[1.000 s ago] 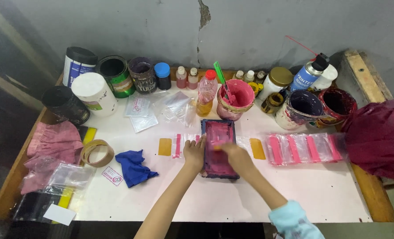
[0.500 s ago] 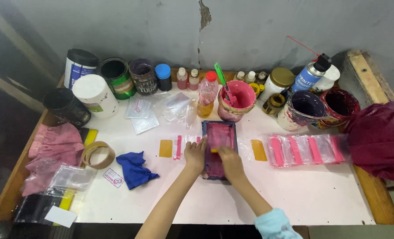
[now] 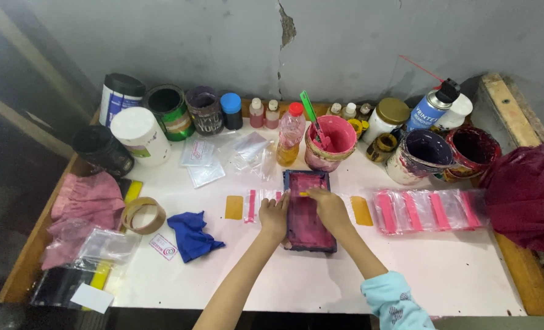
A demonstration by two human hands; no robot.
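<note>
Here, printing frame [image 3: 308, 209] long axis away from person; left hand [image 3: 274, 216] grips edge, right hand [image 3: 328, 206] pressing squeegee.

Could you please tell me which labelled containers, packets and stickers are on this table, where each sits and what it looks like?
Spray can: back right, blue cylinder, black nozzle, red straw.
White tub: back left, round, small green label.
Tall tub: far left corner, white with blue print, black lid.
Green tin: beside it, open, green label.
Sticker: front left, small white square, pink round mark.
Clear bags with pink strips: right of the right hand.
</note>
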